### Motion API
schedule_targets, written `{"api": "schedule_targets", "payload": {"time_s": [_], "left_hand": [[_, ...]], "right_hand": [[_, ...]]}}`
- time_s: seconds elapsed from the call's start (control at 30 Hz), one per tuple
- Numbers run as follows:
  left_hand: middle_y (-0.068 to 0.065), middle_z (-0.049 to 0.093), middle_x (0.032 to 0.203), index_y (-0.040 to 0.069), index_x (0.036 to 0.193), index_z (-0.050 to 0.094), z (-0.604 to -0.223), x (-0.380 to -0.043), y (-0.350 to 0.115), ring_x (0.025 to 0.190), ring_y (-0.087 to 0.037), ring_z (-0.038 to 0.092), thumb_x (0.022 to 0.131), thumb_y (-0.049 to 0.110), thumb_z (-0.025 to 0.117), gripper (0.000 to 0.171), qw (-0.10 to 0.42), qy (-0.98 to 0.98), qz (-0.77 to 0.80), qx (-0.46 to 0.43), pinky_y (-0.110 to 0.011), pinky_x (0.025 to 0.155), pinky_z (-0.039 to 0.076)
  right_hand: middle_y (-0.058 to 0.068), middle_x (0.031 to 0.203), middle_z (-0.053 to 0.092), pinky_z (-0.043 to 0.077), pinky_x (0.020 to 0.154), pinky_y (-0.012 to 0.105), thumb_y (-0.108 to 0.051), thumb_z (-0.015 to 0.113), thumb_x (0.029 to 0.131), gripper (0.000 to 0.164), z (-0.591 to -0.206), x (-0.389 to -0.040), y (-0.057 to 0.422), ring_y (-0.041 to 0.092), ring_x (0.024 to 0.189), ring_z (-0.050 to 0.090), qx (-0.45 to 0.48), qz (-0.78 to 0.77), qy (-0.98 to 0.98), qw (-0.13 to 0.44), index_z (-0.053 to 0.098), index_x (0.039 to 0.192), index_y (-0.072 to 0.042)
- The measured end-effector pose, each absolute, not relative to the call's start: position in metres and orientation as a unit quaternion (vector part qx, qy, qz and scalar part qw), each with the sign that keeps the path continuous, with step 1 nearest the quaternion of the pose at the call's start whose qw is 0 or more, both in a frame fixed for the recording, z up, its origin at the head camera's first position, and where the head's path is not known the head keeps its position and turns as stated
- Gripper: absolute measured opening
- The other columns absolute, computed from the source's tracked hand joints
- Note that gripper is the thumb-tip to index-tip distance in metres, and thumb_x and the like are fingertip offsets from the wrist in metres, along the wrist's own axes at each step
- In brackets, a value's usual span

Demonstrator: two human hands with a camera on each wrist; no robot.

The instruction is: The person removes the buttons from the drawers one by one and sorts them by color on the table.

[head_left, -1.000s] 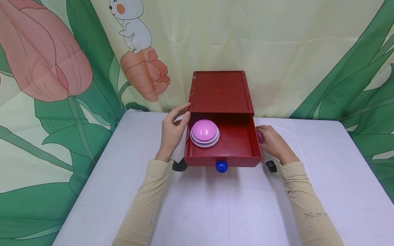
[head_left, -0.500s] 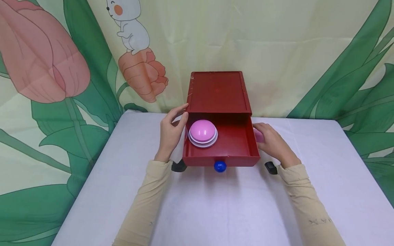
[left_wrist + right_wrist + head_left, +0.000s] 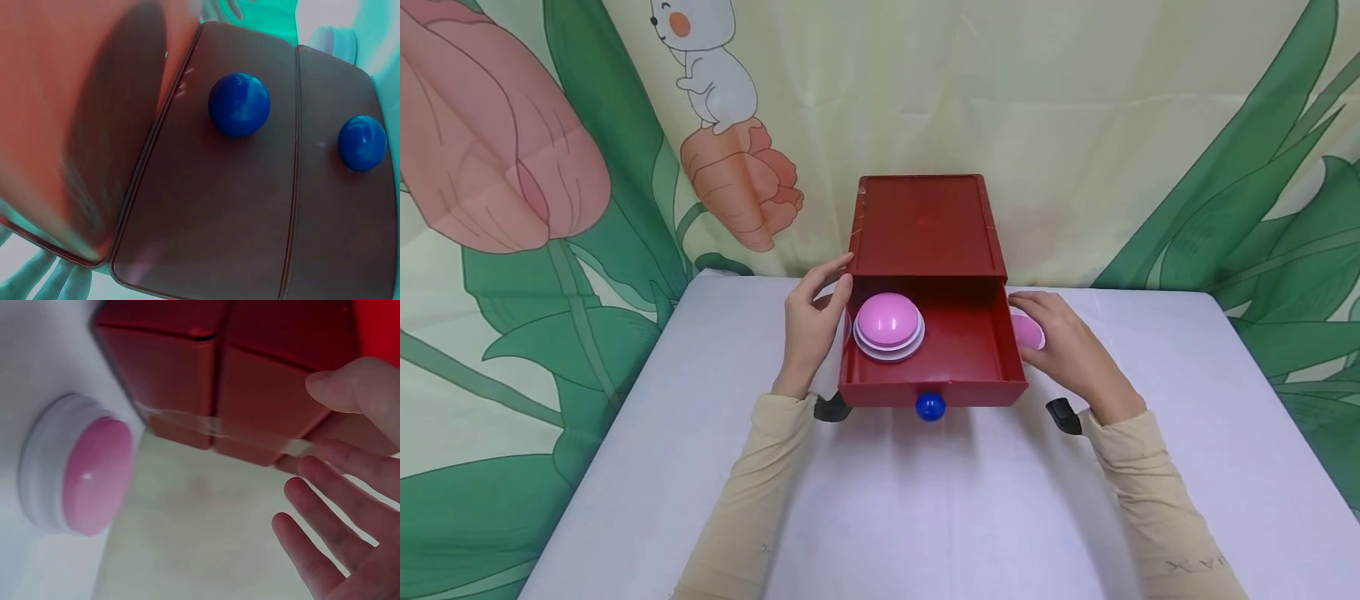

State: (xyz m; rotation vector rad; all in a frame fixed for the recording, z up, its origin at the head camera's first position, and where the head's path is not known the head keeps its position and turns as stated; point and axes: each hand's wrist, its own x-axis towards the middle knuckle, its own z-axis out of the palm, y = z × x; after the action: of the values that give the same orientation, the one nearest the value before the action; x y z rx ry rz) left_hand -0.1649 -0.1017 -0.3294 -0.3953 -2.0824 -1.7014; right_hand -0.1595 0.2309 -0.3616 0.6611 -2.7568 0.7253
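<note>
A red drawer cabinet [image 3: 925, 225] stands against the backdrop, its top drawer [image 3: 966, 350] pulled out. Inside the drawer, at its left, sits a push button [image 3: 887, 321] with a pink dome on a white base. My left hand [image 3: 808, 329] is at the cabinet's left side, fingertips right at its edge. On the other side, my right hand [image 3: 1063, 346] is held beside the open drawer, fingers extended and apart, nothing between them. A second pink push button [image 3: 94, 472] rests on the table below, partly hidden by that hand in the head view.
Two closed drawers with blue knobs [image 3: 239, 105] lie below the open one. A blue knob [image 3: 930, 407] also sticks out from the open drawer's front. The white-covered table [image 3: 880, 508] meets a printed cloth backdrop [image 3: 1075, 150].
My right hand has come up and spread from around the button beside the cabinet, so more pink shows. My left hand keeps its place; the head view has shifted slightly.
</note>
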Motion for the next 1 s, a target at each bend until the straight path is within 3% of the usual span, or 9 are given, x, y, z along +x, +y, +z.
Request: {"api": "schedule_targets", "payload": {"time_s": [0.23, 0.53, 1.0], "left_hand": [[-0.019, 0.064, 0.129, -0.002, 0.131, 0.062, -0.329, -0.164, -0.101, 0.117, -0.028, 0.063, 0.098, 0.009, 0.059, 0.035, 0.208, -0.746, -0.615, -0.144, -0.052, 0.092, 0.054], [-0.018, 0.063, 0.130, 0.000, 0.132, 0.062, -0.330, -0.165, -0.102, 0.118, -0.028, 0.062, 0.098, 0.010, 0.059, 0.035, 0.203, -0.745, -0.620, -0.143, -0.052, 0.094, 0.053], [-0.018, 0.064, 0.128, -0.001, 0.132, 0.062, -0.330, -0.166, -0.102, 0.116, -0.027, 0.063, 0.098, 0.009, 0.060, 0.035, 0.207, -0.743, -0.620, -0.144, -0.047, 0.093, 0.055]], "right_hand": [[0.020, 0.137, 0.054, 0.046, 0.100, 0.059, 0.003, 0.077, 0.078, 0.060, -0.342, -0.149, 0.229, 0.038, 0.126, 0.048, 0.253, 0.244, -0.920, 0.173, 0.056, 0.134, 0.003], [0.018, 0.137, 0.056, 0.048, 0.097, 0.056, -0.002, 0.079, 0.079, 0.058, -0.316, -0.140, 0.226, 0.036, 0.124, 0.052, 0.280, 0.233, -0.903, 0.226, 0.059, 0.134, 0.000], [0.014, 0.137, 0.057, 0.050, 0.095, 0.045, -0.004, 0.082, 0.075, 0.061, -0.284, -0.125, 0.216, 0.032, 0.123, 0.054, 0.307, 0.203, -0.891, 0.264, 0.060, 0.133, -0.003]]}}
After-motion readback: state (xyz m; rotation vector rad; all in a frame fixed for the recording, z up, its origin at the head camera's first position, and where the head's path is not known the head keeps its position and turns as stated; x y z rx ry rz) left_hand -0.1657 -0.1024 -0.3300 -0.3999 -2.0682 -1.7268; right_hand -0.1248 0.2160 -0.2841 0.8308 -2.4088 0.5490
